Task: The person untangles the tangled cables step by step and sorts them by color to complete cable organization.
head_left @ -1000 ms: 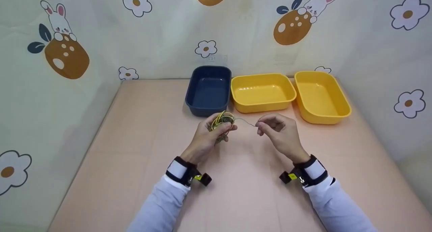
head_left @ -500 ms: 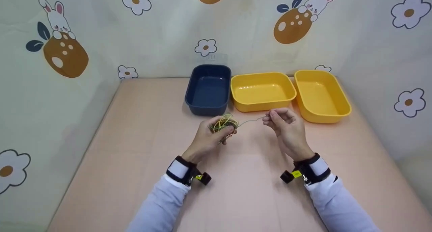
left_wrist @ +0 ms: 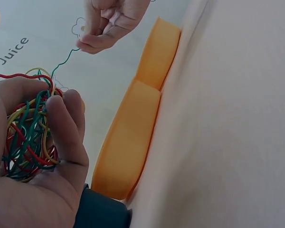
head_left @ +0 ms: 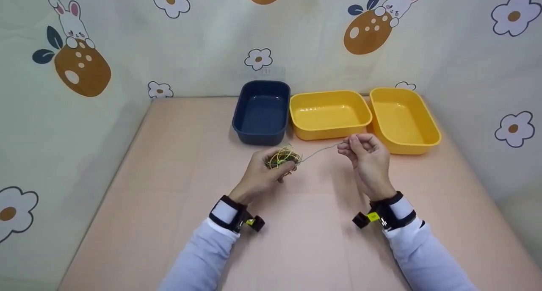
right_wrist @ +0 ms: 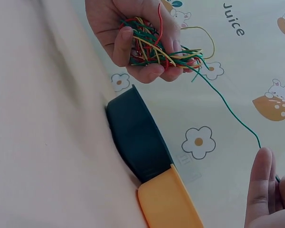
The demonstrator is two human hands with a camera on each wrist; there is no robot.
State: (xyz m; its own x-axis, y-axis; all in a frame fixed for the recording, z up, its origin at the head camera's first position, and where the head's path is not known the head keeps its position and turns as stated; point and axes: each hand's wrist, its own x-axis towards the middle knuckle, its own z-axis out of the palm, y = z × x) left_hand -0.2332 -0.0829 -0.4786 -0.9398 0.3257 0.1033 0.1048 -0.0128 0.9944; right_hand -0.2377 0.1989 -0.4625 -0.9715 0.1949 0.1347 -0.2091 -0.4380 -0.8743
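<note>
My left hand [head_left: 264, 174] holds a tangled bundle of thin red, green and yellow wires [head_left: 284, 156], with the thumb lying across it. From the bundle one green wire [right_wrist: 228, 107] runs over to my right hand [head_left: 371, 164], which pinches its end between thumb and fingertips. The stretch between the hands bends slightly. Seen from the left wrist, the wires [left_wrist: 28, 137] are loosely looped inside the curled fingers, and a red strand sticks out past the thumb. Both hands are raised over the table in front of the bins.
At the back of the table [head_left: 169, 164] stand a dark blue bin [head_left: 260, 139], a yellow bin [head_left: 330, 134] set crosswise and another yellow bin [head_left: 406, 148] at the right. Behind them hangs a patterned cloth [head_left: 203, 41].
My right hand has moved right and slightly away from me, turning a little, and draws out a longer stretch of green wire. My left hand keeps its hold, shifting only slightly.
</note>
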